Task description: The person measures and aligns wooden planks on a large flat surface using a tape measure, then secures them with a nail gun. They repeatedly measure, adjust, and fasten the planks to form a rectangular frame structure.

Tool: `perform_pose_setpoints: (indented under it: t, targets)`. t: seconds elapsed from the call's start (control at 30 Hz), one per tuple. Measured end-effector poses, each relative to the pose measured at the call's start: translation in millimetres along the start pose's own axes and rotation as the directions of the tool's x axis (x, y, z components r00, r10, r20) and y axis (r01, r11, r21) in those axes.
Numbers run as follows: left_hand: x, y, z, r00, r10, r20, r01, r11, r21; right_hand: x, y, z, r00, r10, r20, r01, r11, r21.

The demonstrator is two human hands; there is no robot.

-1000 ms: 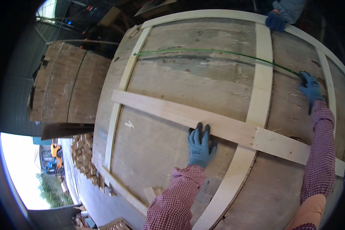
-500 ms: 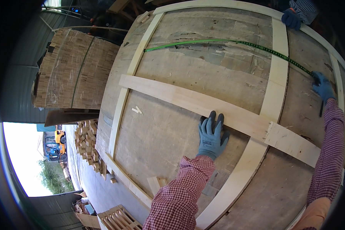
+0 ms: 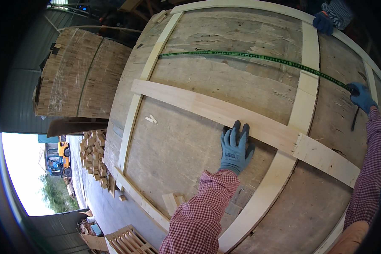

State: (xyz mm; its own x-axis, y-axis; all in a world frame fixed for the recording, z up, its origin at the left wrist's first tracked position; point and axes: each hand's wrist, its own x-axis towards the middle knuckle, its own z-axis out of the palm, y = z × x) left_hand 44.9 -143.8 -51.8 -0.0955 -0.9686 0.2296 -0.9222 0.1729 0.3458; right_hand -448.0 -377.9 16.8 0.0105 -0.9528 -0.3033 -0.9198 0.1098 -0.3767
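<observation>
My left hand (image 3: 236, 149), in a blue glove with dark fingertips, rests with fingers apart against the near edge of a pale wooden plank (image 3: 216, 107). This plank lies across the long strips of a wooden frame (image 3: 307, 84) on a large worn board (image 3: 186, 139). At the far right, my right hand (image 3: 363, 97) is closed round the end of a green tape measure (image 3: 279, 60); its case is mostly hidden in the glove. The tape runs taut leftward over the frame to the left strip (image 3: 154, 59).
Another person's gloved hand (image 3: 323, 23) is on the frame's far right corner. Wood chips (image 3: 151, 120) and short offcuts (image 3: 173, 203) lie on the board. A wrapped stack of wood (image 3: 78, 74), a pile of blocks (image 3: 93, 156) and a pallet (image 3: 131, 241) stand left. A forklift (image 3: 59, 158) is outside.
My right hand has shifted a little right, and the tape is straighter with its marked face now turned up. My left hand stays at the plank.
</observation>
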Motion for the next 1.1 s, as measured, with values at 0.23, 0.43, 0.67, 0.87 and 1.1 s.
perform_pose_setpoints:
  t: [0.23, 0.43, 0.67, 0.87, 1.1]
  targets:
    - [-1, -3, 8, 1.0, 0.018, -0.012, -0.017, 0.999, 0.037, 5, 12, 23, 0.988, -0.148, -0.051, 0.143, 0.985, -0.092]
    - [3, 3, 5, 0.999, 0.042, 0.03, -0.043, 0.999, 0.032, -9, -17, 21, 0.999, 0.027, -0.02, -0.03, 0.985, -0.168]
    - [2, 3, 4, 0.998, 0.047, 0.046, -0.048, 0.998, 0.031, -8, 1, 35, 0.997, -0.039, -0.067, 0.026, 0.982, -0.186]
    - [2, 4, 3, 0.998, 0.05, 0.034, -0.051, 0.998, 0.033, -23, 4, 45, 0.983, -0.133, -0.125, 0.099, 0.963, -0.251]
    - [2, 3, 5, 0.998, 0.052, 0.031, -0.053, 0.998, 0.034, -59, -21, 51, 0.994, -0.001, -0.113, -0.02, 0.982, -0.187]
